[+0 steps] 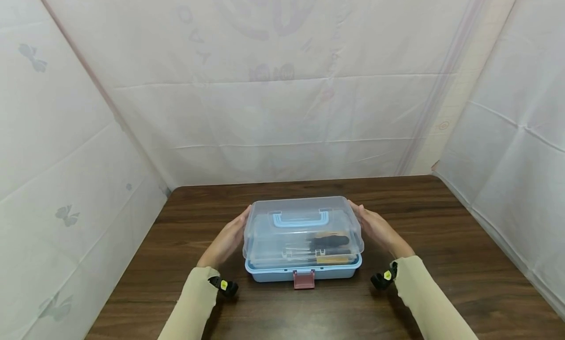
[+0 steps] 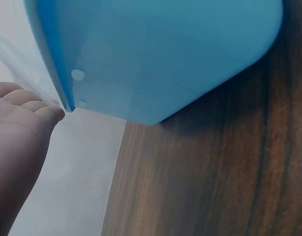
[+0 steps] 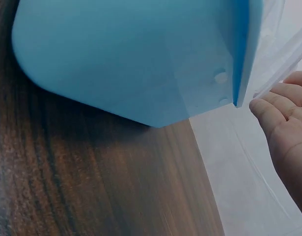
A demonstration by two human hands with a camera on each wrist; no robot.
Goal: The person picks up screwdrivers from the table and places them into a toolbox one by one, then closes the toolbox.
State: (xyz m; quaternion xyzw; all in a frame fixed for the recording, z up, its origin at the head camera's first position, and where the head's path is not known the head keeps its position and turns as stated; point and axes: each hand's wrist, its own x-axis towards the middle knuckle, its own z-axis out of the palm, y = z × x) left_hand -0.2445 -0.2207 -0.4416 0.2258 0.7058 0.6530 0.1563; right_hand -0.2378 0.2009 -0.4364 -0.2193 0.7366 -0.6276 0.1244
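A light blue plastic toolbox [image 1: 282, 272] with a clear lid [image 1: 304, 227], a blue handle [image 1: 302, 218] and a pink front latch [image 1: 303, 279] sits on the dark wooden table [image 1: 441, 232]. Screwdrivers [image 1: 328, 242] show through the lid. My left hand [image 1: 227, 239] rests flat against the lid's left side, fingers straight. My right hand [image 1: 378, 228] lies flat against the lid's right side. In the left wrist view the left fingers [image 2: 23, 105] touch the clear lid edge beside the blue base [image 2: 155, 54]. The right wrist view shows the right fingers [image 3: 281, 105] at the lid beside the base [image 3: 131, 59].
White cloth walls [image 1: 282, 94] enclose the table on the left, back and right. Bare wood lies in front of the box and on both sides. A small black wrist mount [image 1: 223, 285] sits on each sleeve.
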